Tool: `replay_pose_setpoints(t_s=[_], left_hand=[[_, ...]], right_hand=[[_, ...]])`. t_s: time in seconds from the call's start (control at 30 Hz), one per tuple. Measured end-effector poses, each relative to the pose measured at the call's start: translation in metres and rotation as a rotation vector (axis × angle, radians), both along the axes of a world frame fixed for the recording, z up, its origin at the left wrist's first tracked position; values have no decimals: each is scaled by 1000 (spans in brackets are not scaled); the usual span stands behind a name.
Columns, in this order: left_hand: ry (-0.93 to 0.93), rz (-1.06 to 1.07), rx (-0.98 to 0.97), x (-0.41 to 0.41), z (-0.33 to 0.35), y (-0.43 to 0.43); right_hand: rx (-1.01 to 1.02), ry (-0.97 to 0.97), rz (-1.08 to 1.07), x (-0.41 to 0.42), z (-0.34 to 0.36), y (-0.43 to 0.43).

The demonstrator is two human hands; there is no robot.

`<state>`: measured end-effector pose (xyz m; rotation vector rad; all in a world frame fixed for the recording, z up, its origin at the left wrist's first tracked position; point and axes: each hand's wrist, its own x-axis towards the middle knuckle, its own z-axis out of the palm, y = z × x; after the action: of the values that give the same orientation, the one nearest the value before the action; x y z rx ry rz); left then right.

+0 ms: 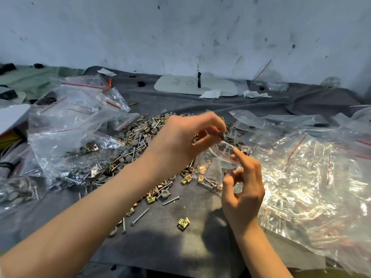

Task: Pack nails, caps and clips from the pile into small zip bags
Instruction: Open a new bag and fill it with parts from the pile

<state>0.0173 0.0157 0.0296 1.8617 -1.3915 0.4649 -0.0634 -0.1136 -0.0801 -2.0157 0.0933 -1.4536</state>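
Pinching zip bag (218, 159): left hand (186, 137), right hand (245, 189), fingers (213, 125) curled.

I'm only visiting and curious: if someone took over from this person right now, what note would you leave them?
Left hand: seems to pinch the upper rim of the small clear zip bag with the red seal line.
Right hand: holds the bag's near side, mouth open.
Done: a few silver nails and brass clips are in the bag; filled bags lie on the left.
Left: the loose pile of nails, grey caps and clips on the grey cloth is still large; empty bags wait on the right.
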Motion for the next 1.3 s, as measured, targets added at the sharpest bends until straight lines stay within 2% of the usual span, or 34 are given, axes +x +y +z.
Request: replay_pose_setpoints(t_s=[0.1,0.17,0.33,0.4,0.47,0.5,0.57,0.67,0.73,0.77,0.87,0.97,1.03,1.07,1.2,1.23,1.3], left_hand=[[-151,18,226,-2,-5,-8],[-198,46,271,1,-10,-6],[-125,11,179,7,-5,2],[-54,17,43,14,-3,11],[52,130,-68,23,-6,25],[97,199,-40,29,-9,32],[157,247,254,35,-20,45],[166,126,793,25,-48,56],[62,160,987,18,-64,60],[0,197,1011,16,-68,62],[-91,255,979,16,-72,63],[-79,271,1005,16,-70,58],[-43,248,950,16,-60,52],[-6,213,840,15,-52,47],[83,-10,178,3,-4,17],[67,-35,99,0,5,8],[19,-49,91,-6,13,-8]], right_hand=[[1,3,-11,-1,0,-1],[-5,8,-12,-2,1,0],[-24,3,0,-1,-1,0],[-5,3,-9,0,-1,-1],[5,1,-18,1,-1,-2],[9,-2,-20,1,0,-2],[13,-4,-20,1,-1,-2],[16,-2,-15,1,-2,-2],[20,2,-11,1,-3,-2],[23,1,-11,2,-3,-2],[27,0,-11,2,-4,-3],[18,0,-10,3,-5,-3],[18,0,-17,3,-5,-3],[15,2,-17,3,-4,-3],[-13,10,-13,3,-6,-3],[-18,13,-15,2,-6,-3],[-26,16,-19,2,-6,-3]])
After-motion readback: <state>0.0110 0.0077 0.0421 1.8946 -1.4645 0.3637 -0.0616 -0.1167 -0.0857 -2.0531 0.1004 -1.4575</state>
